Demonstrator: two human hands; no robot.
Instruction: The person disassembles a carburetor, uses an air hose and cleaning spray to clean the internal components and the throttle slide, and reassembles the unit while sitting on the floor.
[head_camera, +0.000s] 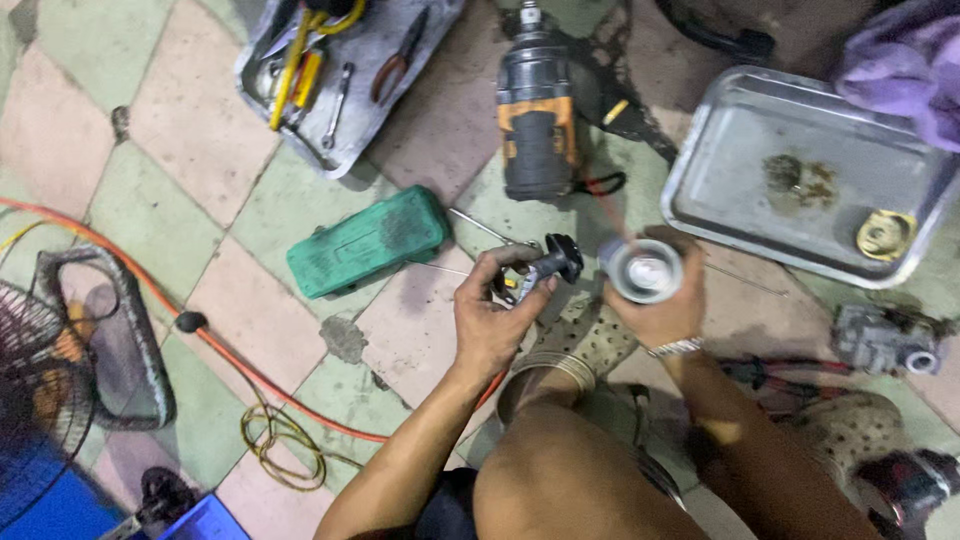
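**Small part in my left hand, can in my right, over the tiled floor**

From my head camera: my left hand (492, 322) is closed around a small black-and-silver metal part (548, 264), fingers pinching it just left of the spray can (641, 271). My right hand (660, 312) is wrapped around that can, its open top facing up at me. The two things sit close, not quite touching. Farther off lies a cordless impact wrench (536, 112); left of my hands a green case (367, 240); far right a metal tray (745, 165); far left a tool tray (385, 110).
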